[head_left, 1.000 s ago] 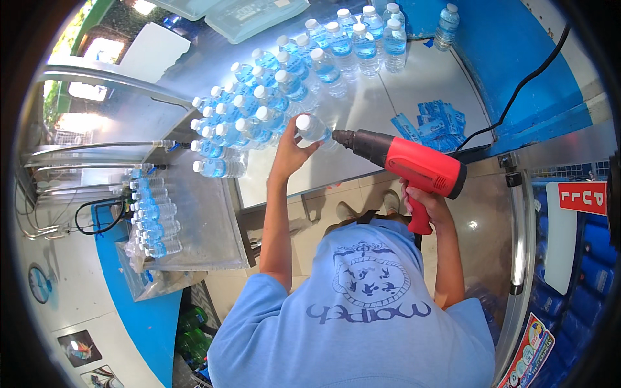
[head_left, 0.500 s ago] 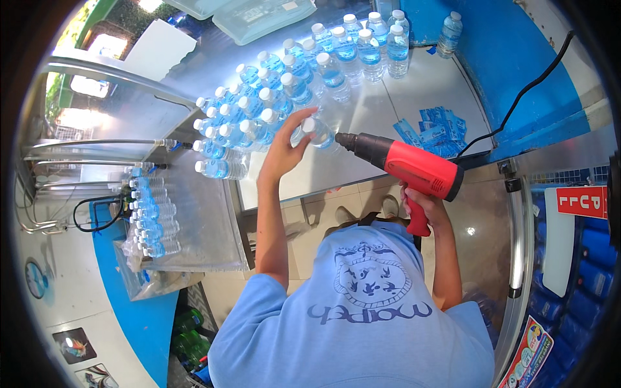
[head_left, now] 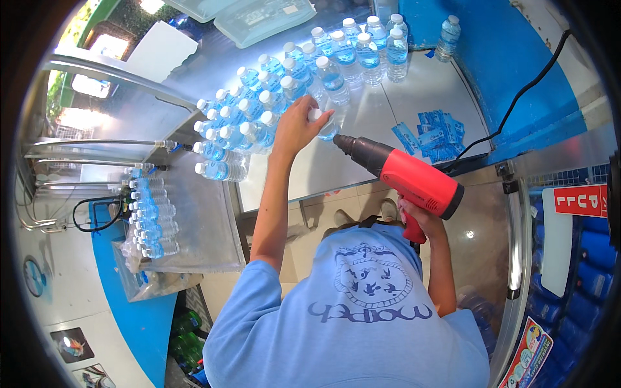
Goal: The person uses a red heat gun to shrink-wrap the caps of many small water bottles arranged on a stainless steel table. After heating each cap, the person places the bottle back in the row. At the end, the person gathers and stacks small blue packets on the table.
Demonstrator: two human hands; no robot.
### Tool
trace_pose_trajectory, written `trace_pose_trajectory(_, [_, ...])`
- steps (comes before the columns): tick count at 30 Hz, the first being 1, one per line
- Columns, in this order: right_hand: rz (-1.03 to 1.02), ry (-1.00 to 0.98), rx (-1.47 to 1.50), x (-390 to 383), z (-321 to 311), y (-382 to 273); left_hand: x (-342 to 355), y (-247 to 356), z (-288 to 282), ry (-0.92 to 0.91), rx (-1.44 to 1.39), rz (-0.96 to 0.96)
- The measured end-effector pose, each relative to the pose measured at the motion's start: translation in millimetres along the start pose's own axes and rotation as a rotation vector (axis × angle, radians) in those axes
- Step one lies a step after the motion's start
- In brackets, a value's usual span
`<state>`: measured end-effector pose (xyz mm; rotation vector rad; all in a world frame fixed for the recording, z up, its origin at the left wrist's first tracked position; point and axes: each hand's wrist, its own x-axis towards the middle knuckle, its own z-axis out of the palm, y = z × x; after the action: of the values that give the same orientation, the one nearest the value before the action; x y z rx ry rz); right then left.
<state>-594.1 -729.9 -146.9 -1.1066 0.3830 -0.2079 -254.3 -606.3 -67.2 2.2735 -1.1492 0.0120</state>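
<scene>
Left hand (head_left: 294, 126) has its grip clamped on a small water bottle (head_left: 323, 124) tilted over the counter (head_left: 388, 123); right hand (head_left: 417, 216) is wrapped tight round the red heat gun (head_left: 414, 181). The nozzle sits really close to the fingers, so a burn or warped plastic looks possible. Shiny steel counter, crowded with bottles (head_left: 259, 110), blue walls around.

A small clear water bottle (head_left: 325, 126) with white cap lies tilted beside a red heat gun's (head_left: 407, 178) black nozzle.

bottle (head_left: 325, 126) — half behind fingers (head_left: 309, 110)
</scene>
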Motion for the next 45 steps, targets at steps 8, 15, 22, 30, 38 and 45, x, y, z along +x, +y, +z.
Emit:
trace_pose_trajectory(8, [0.066, 0.063, -0.140, -4, -7, 5, -5, -1, -3, -0.028, -0.041, 0.041])
trace_pose_trajectory(15, [0.025, 0.293, -0.155, -34, -34, -7, 24, 19, 15, 0.020, -0.126, 0.113])
trace_pose_trajectory(22, [-0.042, 0.564, -0.150, -53, -55, -17, 93, 45, 39, -0.034, 0.070, 0.161])
trace_pose_trajectory(30, [-0.042, 0.539, -0.124, -48, -71, -22, 154, 28, 72, 0.066, 0.428, 0.358])
trace_pose_trajectory(38, [-0.060, 0.279, 0.168, -21, -92, 8, 76, 30, 35, 0.528, 0.289, 0.215])
trace_pose_trajectory(45, [-0.205, -0.199, 0.514, -3, -114, 8, -124, -131, -171, 1.057, 0.363, -0.276])
